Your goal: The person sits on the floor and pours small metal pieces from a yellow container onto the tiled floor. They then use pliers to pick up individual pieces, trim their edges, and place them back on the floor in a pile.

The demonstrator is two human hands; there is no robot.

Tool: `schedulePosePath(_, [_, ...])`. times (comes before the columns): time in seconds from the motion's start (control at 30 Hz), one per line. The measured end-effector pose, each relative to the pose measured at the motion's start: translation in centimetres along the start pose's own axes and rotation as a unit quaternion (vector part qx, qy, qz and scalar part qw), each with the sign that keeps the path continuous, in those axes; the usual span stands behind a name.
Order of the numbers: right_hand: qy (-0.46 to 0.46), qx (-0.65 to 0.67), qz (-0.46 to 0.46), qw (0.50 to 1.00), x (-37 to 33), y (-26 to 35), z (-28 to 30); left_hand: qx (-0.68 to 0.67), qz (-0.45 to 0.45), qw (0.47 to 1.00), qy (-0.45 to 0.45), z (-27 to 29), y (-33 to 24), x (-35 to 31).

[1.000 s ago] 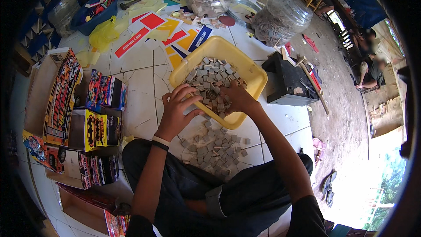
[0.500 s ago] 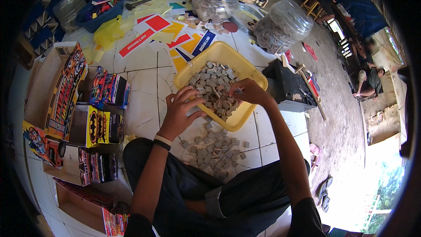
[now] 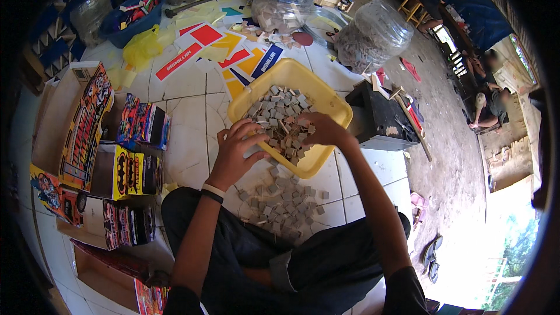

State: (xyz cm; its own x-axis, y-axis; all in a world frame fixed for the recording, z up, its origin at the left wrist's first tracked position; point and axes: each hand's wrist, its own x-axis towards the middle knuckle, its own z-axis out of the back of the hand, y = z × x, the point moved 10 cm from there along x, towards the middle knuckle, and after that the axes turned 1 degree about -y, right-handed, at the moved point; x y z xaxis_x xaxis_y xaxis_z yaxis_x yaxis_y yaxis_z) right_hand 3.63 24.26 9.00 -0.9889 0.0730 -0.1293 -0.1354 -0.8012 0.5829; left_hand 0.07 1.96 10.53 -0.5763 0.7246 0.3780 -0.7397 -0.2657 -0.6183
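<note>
A yellow plastic basin stands before my crossed legs, part filled with small grey square pieces, some showing pale wood-like edges. My left hand is at the basin's near left rim, fingers spread and curved, thumb apart; I see nothing held in it. Reaching over the right side, my right hand has its bent fingers down among the pieces. Whatever sits between those fingertips is too small to make out. More grey squares lie loose on the tiles between the basin and my legs.
Printed cardboard boxes line the left. Coloured sheets, a yellow plastic bag, a blue tub and a hammer lie beyond. Clear plastic containers stand farther off. A black box sits right; people are far right.
My right hand has dipped lower into the pieces, its fingers now turned down. The left hand keeps its place at the rim. The whole view has shifted slightly.
</note>
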Motion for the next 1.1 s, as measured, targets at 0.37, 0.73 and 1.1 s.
schedulePosePath(0.37, [0.090,-0.135,0.050,0.986,0.5,0.3,-5.0,-0.003,-0.017,1.000,-0.013,0.3,-0.2,-0.1])
schedulePosePath(0.73, [0.048,0.319,-0.113,0.940,-2.7,-0.5,4.1,-0.009,-0.003,1.000,-0.007,0.3,-0.1,0.0])
schedulePosePath(1.1, [0.073,0.166,-0.068,0.981,-2.3,1.0,3.6,0.002,-0.011,1.000,-0.014,0.2,-0.1,-0.1])
